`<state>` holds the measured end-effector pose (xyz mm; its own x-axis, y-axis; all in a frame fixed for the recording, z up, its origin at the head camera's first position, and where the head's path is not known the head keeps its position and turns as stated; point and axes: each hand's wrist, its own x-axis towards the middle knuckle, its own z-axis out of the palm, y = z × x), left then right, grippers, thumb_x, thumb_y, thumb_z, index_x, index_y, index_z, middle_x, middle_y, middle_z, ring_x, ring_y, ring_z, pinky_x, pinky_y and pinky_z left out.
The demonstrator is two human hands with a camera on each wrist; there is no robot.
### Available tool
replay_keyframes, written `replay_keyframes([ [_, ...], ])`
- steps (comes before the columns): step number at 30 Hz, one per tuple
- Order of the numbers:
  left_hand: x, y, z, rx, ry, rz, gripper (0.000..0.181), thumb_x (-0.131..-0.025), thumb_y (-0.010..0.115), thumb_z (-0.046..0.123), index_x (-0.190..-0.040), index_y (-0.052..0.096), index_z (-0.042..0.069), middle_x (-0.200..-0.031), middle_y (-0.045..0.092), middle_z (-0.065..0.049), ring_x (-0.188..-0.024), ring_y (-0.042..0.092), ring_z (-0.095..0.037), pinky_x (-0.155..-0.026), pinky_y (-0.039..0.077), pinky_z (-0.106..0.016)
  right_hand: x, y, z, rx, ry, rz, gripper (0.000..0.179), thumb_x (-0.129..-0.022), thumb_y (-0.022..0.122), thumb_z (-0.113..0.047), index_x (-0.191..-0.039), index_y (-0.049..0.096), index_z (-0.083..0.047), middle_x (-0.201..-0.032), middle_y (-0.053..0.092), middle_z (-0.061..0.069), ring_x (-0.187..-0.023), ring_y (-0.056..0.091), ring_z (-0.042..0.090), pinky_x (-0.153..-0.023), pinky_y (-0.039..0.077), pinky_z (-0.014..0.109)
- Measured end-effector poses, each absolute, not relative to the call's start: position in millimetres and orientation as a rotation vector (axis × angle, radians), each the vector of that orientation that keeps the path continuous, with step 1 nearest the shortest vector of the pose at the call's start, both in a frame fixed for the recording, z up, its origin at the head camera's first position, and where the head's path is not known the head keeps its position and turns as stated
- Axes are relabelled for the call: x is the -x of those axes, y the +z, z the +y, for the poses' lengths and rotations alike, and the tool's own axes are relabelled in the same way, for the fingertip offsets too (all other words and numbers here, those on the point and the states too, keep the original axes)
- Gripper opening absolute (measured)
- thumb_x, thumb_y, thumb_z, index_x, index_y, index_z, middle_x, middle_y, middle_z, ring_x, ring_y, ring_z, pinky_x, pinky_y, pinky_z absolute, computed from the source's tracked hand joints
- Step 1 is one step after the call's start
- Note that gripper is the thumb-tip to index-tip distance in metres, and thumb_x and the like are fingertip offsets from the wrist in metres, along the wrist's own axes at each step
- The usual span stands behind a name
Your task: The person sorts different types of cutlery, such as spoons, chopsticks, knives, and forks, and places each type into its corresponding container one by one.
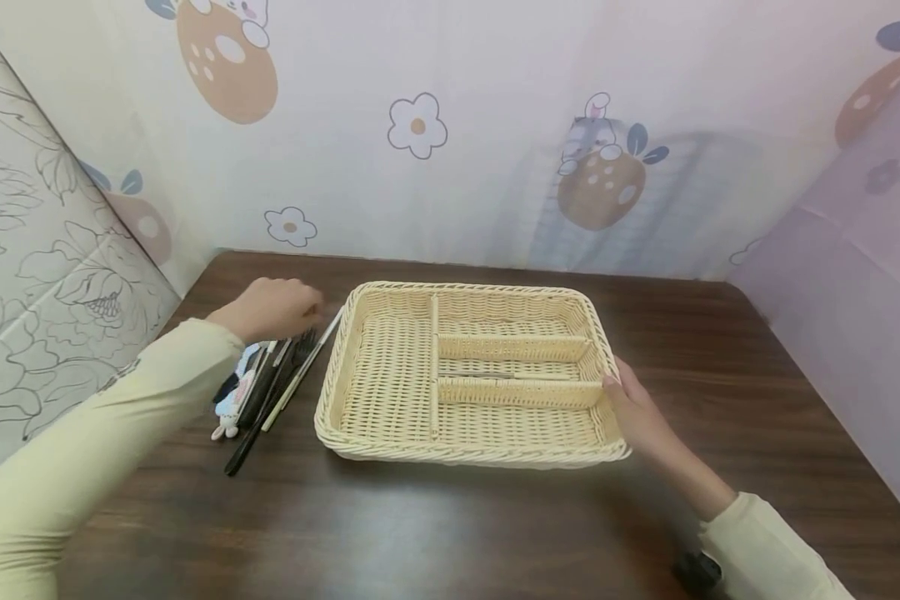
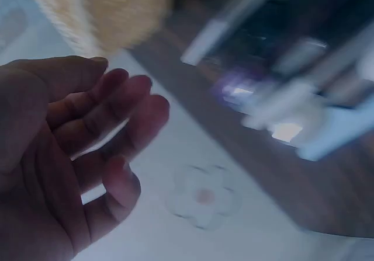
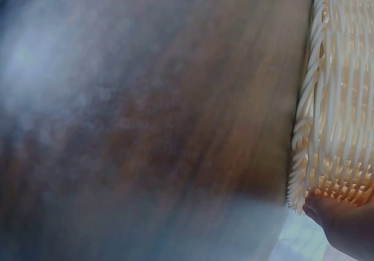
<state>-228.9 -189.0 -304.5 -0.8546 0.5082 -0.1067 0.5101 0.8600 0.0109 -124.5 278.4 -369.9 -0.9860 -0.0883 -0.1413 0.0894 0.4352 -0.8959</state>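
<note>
My left hand (image 1: 273,307) is above a pile of utensils at the left of the table. In the left wrist view its fingers (image 2: 137,94) are loosely bent, with nothing between them. Beneath it lie a dark fork (image 1: 305,343), slim light sticks (image 1: 292,389), dark handles (image 1: 251,437) and a white rabbit-shaped piece (image 1: 228,414). My right hand (image 1: 637,412) grips the right end of a cream woven basket (image 1: 450,454), thumb over the rim. Dividers (image 1: 434,367) split the basket into several compartments. A thin stick, part silver and part cream (image 1: 543,377), lies in the middle right compartment.
The dark wooden table (image 1: 420,533) meets a patterned cloth wall (image 1: 480,200) at the back. More patterned cloth (image 1: 37,250) borders the left side. A small black object (image 1: 697,573) is by the right sleeve.
</note>
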Motion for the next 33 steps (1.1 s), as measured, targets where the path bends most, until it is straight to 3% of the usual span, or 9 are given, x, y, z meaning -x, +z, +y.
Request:
replay_keyframes([
  [6,222,-328,-227,-0.574,-0.078,2.897,0.021,-0.089,0.063,0.022,-0.072,0.058,0.011,-0.068,0.056,-0.002,-0.059,0.053,-0.020,-0.051,0.046,-0.044,123,-369,279,-0.025,-1.607,2.486,0.055,-0.105,0.019,-0.024,-0.151,-0.003,-0.005,-0.127,0.039,0.038,-0.081,0.065,0.028,-0.071,0.053,0.033],
  [10,216,-345,-239,-0.474,-0.041,2.868,0.033,-0.091,0.059,0.027,-0.062,0.050,0.013,-0.060,0.050,-0.001,-0.054,0.048,-0.018,-0.050,0.042,-0.041,123,-368,280,-0.032,-1.605,2.475,0.055,-0.105,0.019,-0.025,-0.151,-0.004,-0.006,-0.125,0.040,0.038,-0.079,0.065,0.026,-0.070,0.053,0.032],
  [16,209,-362,-246,-0.396,0.045,2.829,0.034,-0.094,0.053,0.028,-0.064,0.048,0.013,-0.061,0.051,-0.002,-0.056,0.050,-0.019,-0.056,0.044,-0.045,125,-369,280,-0.017,-1.611,2.465,0.056,-0.105,0.019,-0.026,-0.151,-0.005,-0.005,-0.127,0.039,0.039,-0.081,0.065,0.028,-0.070,0.053,0.034],
  [26,206,-364,-246,-0.379,0.123,2.845,0.032,-0.096,0.049,0.022,-0.065,0.048,0.013,-0.064,0.052,-0.003,-0.060,0.052,-0.021,-0.059,0.045,-0.051,127,-368,280,-0.034,-1.544,2.492,0.056,-0.105,0.018,-0.028,-0.152,-0.005,-0.006,-0.135,0.034,0.036,-0.089,0.063,0.029,-0.075,0.050,0.029],
  [33,204,-353,-243,-0.394,0.182,2.855,0.031,-0.095,0.045,0.020,-0.065,0.049,0.014,-0.061,0.050,-0.001,-0.055,0.048,-0.019,-0.051,0.041,-0.041,127,-365,279,-0.027,-1.488,2.536,0.056,-0.105,0.018,-0.028,-0.151,-0.003,-0.005,-0.136,0.034,0.035,-0.092,0.062,0.029,-0.081,0.046,0.028],
])
